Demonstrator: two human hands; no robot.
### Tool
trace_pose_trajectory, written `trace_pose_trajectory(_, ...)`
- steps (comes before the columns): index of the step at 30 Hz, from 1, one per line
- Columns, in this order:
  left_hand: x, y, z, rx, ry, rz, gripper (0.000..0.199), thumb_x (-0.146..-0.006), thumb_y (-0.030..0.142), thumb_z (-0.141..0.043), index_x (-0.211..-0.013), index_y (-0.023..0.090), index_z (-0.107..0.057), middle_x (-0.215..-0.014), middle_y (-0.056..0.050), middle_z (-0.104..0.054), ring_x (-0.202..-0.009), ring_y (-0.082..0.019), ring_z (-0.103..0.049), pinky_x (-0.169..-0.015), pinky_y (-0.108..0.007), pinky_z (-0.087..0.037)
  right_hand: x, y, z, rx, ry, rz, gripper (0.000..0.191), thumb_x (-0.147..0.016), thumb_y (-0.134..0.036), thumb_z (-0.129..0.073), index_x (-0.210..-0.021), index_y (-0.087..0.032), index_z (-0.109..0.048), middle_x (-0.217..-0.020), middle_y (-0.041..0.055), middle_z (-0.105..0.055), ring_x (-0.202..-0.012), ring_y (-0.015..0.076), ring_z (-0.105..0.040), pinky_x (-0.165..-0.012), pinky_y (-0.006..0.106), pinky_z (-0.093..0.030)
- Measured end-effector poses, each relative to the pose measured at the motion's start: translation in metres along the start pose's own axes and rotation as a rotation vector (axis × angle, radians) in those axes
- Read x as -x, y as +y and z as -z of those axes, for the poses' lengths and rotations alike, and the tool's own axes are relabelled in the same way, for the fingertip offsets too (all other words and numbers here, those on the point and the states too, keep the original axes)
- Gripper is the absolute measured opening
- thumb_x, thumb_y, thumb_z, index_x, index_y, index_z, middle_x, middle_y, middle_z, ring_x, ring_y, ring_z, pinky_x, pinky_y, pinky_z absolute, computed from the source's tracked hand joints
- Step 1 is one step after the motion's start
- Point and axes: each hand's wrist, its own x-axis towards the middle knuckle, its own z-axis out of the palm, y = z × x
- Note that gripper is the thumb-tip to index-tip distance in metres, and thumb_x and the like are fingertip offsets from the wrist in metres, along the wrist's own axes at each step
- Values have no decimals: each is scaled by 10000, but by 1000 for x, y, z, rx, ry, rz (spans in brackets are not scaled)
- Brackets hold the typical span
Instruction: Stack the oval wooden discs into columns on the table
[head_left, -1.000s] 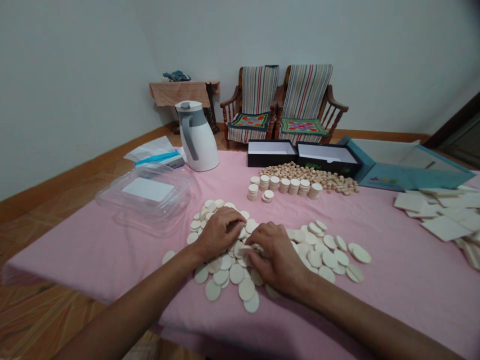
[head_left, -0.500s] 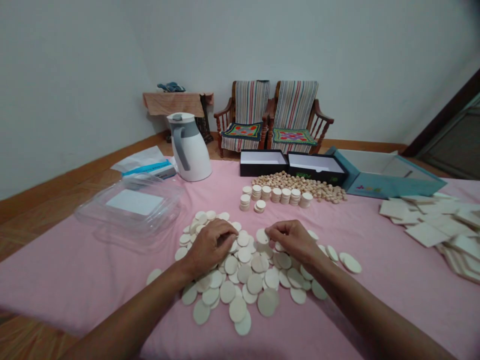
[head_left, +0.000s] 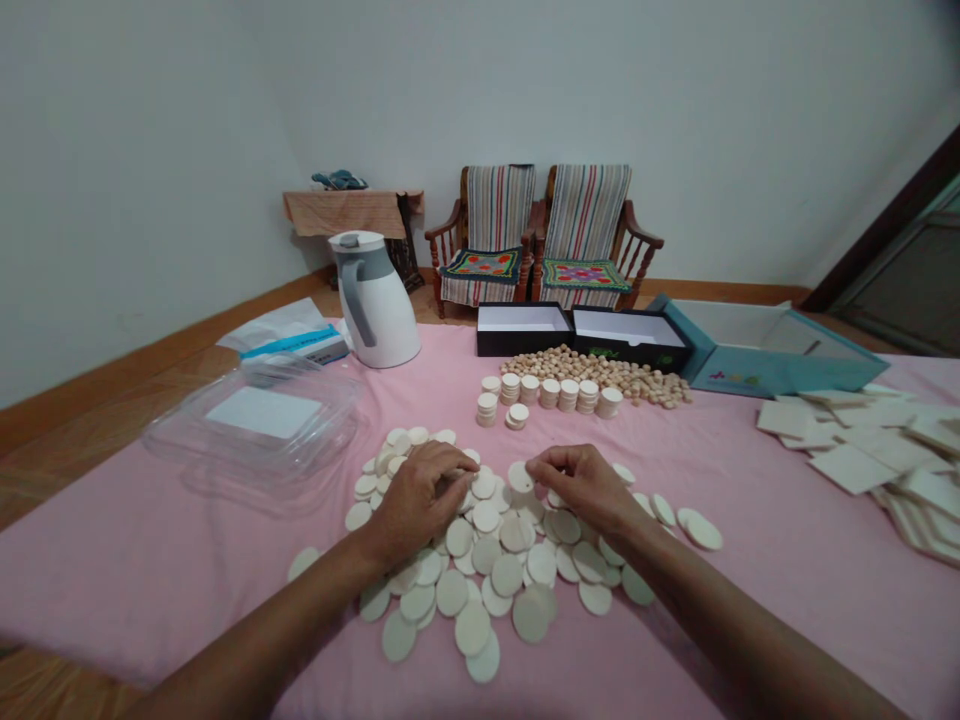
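A wide spread of flat, pale round discs (head_left: pixel 487 540) lies on the pink sheet (head_left: pixel 150 570), overlapping one another. My left hand (head_left: pixel 420 495) rests on the spread with its fingers curled down over the discs, and whatever lies under them is hidden. My right hand (head_left: pixel 579 485) hovers at the spread's upper right, fingers drawn together and nothing visible in them. Its fingertips are close to a disc (head_left: pixel 520 477) that stands slightly tilted. Several short stacks of smaller discs (head_left: pixel 551 393) stand beyond the hands, next to a heap of small wooden rounds (head_left: pixel 596 375).
A transparent plastic box (head_left: pixel 255 425) lies at left, beyond it a white jug (head_left: pixel 373 300). Open black boxes (head_left: pixel 523 330) and a teal box (head_left: pixel 772 360) stand at the far edge. Pale square tiles (head_left: pixel 847 445) are heaped at right. Wooden armchairs (head_left: pixel 540 235) stand behind.
My right hand has lifted off the discs and moved right, away from my left hand. The head view has shifted, and some discs under the hands have moved.
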Motion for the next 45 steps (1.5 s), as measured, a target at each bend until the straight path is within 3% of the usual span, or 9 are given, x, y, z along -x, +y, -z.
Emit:
trace_pose_trajectory(7,-22,20,-8,-26,-58,-17,78,-813,262,-628,-792,204,-675,-807,-5,-693,-812,-174,-602,-836,-350,-357,-7,15,-3,24,32,92,300,-757,-382,-552,-616,-130,-634,-541,-3,-564,-511,100,-459,-493,216,-337)
trace_pose_trajectory(16,-29,13,-27,108,-33,163,145,-779,252,-638,-669,158,-648,-691,-11,-669,-672,-142,-590,-668,-256,-419,-9,20,-2,215,46,167,171,-718,-259,-590,-753,-151,-717,-716,39,-695,-652,143,-592,-606,236,-431)
trace_pose_trajectory(33,-26,10,-28,202,-53,203,166,-782,268,-622,-676,145,-660,-671,-28,-659,-634,-133,-588,-583,-211,-447,-5,15,-6,365,53,149,215,-670,-146,-509,-725,-175,-715,-699,27,-689,-606,130,-577,-576,226,-401)
trace_pose_trajectory(41,-25,12,-27,228,-59,184,162,-770,271,-634,-671,147,-659,-672,-28,-656,-646,-134,-580,-587,-211,-448,-1,11,-11,404,94,163,110,-657,-164,-541,-650,-155,-651,-645,21,-644,-578,120,-551,-559,225,-382)
trace_pose_trajectory(45,-25,12,-27,235,-64,199,174,-776,281,-626,-675,143,-659,-679,-33,-657,-645,-133,-576,-587,-212,-444,-2,12,-7,399,88,178,175,-672,-108,-500,-673,-163,-666,-697,25,-654,-596,119,-552,-576,231,-395)
